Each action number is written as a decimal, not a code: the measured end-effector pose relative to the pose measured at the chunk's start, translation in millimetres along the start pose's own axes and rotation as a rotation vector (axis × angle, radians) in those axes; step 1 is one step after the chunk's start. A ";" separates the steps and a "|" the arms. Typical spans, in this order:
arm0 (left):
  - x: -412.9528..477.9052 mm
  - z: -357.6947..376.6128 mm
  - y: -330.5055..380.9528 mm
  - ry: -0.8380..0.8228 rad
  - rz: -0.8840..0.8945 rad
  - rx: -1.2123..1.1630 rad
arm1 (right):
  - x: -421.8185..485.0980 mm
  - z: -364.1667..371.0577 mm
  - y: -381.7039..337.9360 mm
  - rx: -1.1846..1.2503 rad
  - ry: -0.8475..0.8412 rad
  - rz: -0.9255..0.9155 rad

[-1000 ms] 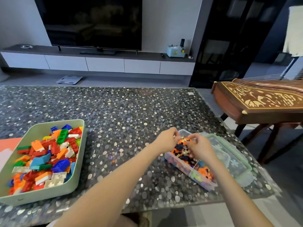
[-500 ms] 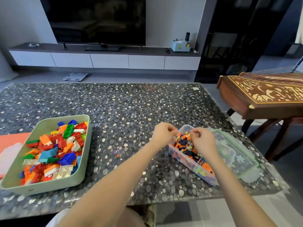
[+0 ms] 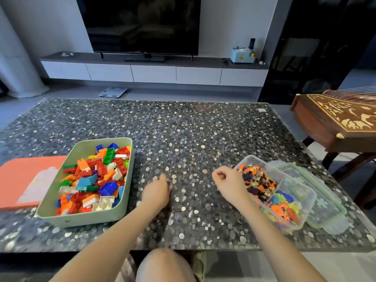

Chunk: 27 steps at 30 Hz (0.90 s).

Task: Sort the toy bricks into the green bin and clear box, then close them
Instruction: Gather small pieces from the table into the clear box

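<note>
A green plastic bin [image 3: 85,219] sits on the left of the dark speckled stone table [image 3: 183,129]. It is full of big toy bricks [image 3: 95,180] in many colours. A clear plastic box [image 3: 253,160] sits on the right, full of small flower-shaped pieces [image 3: 258,182]. Both are open on top.

The left hand [image 3: 156,192] is low over the table between the two, a bit closer to the green bin. Its fingers point away from the person and bend down toward the table top. It is blurry, so I cannot tell if it holds anything. The right hand [image 3: 228,183] is just beside the left edge of the clear box. Its fingers are curled in, and I cannot tell if a tiny piece is inside them.

What matters next is the lids, I think. A flat coral-orange lid [image 3: 22,180] lies to the left of the green bin, right up against its side — on the far side of the bin from the left hand. So the left hand would have to reach over or around the bin. A clear lid with a green rim [image 3: 325,200] lies to the right of the clear box and seems to tuck under it — the right hand is the near one, but it must cross the box. Both the bin and the box point longways away from the person, with the box slanted to the left.
</note>
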State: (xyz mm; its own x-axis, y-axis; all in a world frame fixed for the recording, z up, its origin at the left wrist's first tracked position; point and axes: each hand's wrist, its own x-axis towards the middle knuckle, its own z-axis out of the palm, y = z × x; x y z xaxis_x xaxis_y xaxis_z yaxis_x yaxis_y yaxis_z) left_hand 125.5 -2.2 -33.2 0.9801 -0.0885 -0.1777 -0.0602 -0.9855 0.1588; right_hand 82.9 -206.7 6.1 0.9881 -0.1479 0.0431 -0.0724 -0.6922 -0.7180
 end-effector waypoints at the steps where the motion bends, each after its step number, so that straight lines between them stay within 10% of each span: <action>1: -1.1 3.9 -5.5 0.001 0.041 0.021 | -1.6 5.5 -1.1 0.006 -0.019 0.008; 5: -0.8 0.3 -5.7 0.001 0.121 0.018 | -11.2 19.9 -0.9 0.015 -0.073 0.012; 12: -22.1 -33.3 61.4 -0.265 0.147 -1.063 | -28.1 11.5 -3.7 0.217 -0.057 -0.026; 22: -37.5 -54.4 115.2 -0.430 0.245 -1.271 | -35.1 -47.0 20.3 0.078 0.213 -0.052; 27: -35.3 -54.6 86.0 -0.155 0.206 -0.826 | -16.4 -65.2 30.2 -0.194 0.252 0.137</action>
State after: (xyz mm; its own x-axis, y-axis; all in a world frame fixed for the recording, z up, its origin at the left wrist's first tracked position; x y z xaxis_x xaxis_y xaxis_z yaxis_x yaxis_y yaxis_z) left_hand 96.1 -75.9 39.7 0.9244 -0.3316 -0.1884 -0.0183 -0.5320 0.8465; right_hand 55.6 -271.2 28.9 0.9045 -0.4019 0.1426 -0.2509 -0.7719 -0.5842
